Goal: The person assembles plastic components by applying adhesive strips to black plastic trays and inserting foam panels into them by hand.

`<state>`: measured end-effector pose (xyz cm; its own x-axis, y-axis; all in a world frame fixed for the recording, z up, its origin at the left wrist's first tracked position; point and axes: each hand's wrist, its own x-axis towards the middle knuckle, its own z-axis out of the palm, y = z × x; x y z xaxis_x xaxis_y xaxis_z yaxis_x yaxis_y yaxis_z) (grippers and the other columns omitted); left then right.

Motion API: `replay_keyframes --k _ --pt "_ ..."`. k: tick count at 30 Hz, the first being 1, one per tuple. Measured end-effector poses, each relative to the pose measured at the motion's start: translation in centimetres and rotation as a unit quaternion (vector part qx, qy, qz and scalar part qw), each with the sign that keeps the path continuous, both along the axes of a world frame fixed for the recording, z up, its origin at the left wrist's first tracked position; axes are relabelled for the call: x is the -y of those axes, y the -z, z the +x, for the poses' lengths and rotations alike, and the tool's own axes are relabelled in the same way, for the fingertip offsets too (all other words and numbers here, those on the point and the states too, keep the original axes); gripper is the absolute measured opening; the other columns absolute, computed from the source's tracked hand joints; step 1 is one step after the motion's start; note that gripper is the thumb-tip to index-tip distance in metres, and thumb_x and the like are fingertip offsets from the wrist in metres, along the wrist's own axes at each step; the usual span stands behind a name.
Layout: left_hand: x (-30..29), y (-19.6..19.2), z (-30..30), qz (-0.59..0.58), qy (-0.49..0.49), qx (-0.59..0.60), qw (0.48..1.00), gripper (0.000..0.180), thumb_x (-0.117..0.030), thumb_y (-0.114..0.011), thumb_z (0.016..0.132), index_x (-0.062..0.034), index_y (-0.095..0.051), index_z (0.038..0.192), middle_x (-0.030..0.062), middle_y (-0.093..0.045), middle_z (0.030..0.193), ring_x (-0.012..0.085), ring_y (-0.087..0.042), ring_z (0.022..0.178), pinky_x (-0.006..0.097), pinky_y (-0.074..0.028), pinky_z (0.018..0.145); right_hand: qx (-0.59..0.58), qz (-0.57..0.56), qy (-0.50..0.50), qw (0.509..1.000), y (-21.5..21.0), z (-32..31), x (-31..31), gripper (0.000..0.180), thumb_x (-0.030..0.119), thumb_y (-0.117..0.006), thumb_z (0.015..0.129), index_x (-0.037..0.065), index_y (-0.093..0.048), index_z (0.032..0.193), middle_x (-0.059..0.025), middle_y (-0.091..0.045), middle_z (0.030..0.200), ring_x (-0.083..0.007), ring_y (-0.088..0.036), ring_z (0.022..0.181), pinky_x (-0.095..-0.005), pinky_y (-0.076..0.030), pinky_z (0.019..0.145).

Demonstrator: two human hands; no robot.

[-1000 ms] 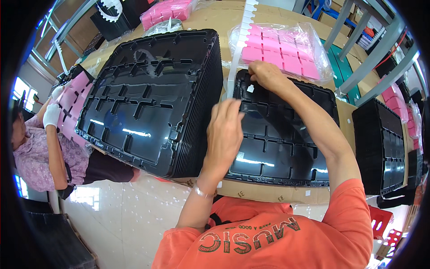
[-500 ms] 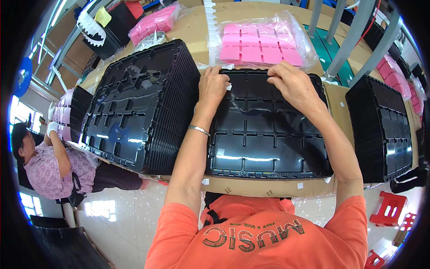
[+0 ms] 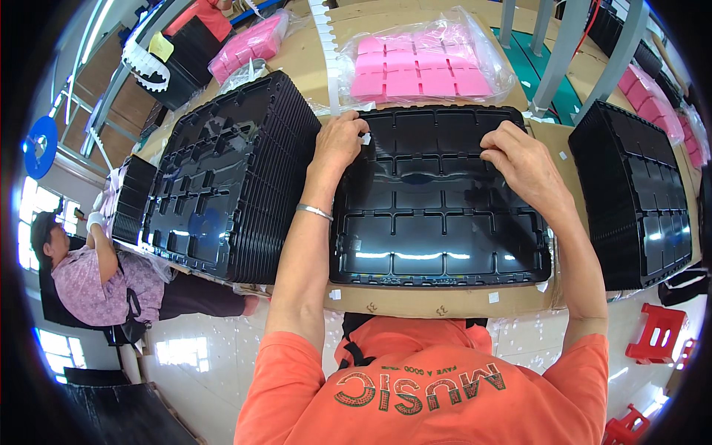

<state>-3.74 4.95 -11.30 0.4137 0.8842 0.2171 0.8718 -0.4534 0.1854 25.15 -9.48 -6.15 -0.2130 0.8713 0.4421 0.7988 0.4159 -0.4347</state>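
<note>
In front of me lies a black plastic compartment tray (image 3: 437, 202), shiny, with raised ribs dividing it into shallow cells. At its far left corner is my left hand (image 3: 339, 142), fingers closed, with a small white paper piece (image 3: 366, 139) at the thumb and fingertips. Over the tray's far right part my right hand (image 3: 523, 159) is curled, thumb and fingers drawn together. Whether anything sits in that pinch is too small to make out. Close beside my left forearm rises a tall stack of similar black trays (image 3: 256, 185).
Another black tray stack (image 3: 630, 196) stands on the right. Bagged pink foam blocks (image 3: 415, 63) lie beyond the tray, near grey metal posts (image 3: 561, 63). White scraps dot the cardboard-covered table (image 3: 393, 302). A co-worker (image 3: 111, 285) in white gloves handles things at the left.
My right hand has moved right and slightly nearer, toward the tray's right edge. My left hand stays at the far left corner with the white piece. The whole view has shifted slightly.
</note>
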Motion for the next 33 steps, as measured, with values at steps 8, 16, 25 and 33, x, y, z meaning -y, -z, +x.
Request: replay_keyframes --k 8,16,25,33 --pt "-0.3 -0.4 -0.1 -0.089 -0.028 -0.024 0.995 0.017 -0.005 -0.069 0.077 -0.0055 -0.070 0.094 0.0051 -0.062 0.117 0.0294 -0.059 0.110 0.040 -0.048 0.092 -0.005 0.005 0.006 1.000 0.2 0.9 0.8 0.010 0.009 -0.065 0.085 0.001 -0.060 0.089 -0.0098 -0.056 0.086 -0.0312 -0.059 0.077 -0.0413 -0.047 0.069" --pt "-0.6 0.3 -0.4 0.005 0.057 0.045 0.997 0.007 -0.004 -0.068 0.076 -0.0009 -0.063 0.079 0.0076 -0.061 0.107 0.0292 -0.059 0.106 0.040 -0.047 0.090 0.002 -0.005 0.010 1.000 0.3 0.9 0.5 0.010 0.011 -0.065 0.084 0.002 -0.061 0.088 -0.0095 -0.056 0.085 -0.0306 -0.059 0.077 -0.0409 -0.047 0.069" --pt "1.4 -0.1 0.1 0.184 0.079 0.013 0.980 0.011 0.003 -0.063 0.074 -0.0033 -0.061 0.083 0.0105 -0.059 0.115 0.0332 -0.058 0.104 0.042 -0.046 0.088 0.004 0.004 -0.014 1.000 -0.1 -0.3 1.4 0.010 0.007 -0.066 0.083 0.000 -0.060 0.087 -0.0099 -0.055 0.085 -0.0302 -0.060 0.075 -0.0399 -0.047 0.067" --pt "25.9 -9.4 -6.3 0.005 0.039 -0.030 0.999 0.022 0.007 -0.054 0.071 0.0001 -0.064 0.089 0.0133 -0.066 0.100 0.0309 -0.062 0.096 0.041 -0.051 0.080 -0.025 -0.016 -0.011 1.000 -0.5 2.3 5.7 0.009 0.000 -0.066 0.081 0.000 -0.059 0.088 -0.0130 -0.057 0.080 -0.0327 -0.060 0.074 -0.0393 -0.048 0.066"
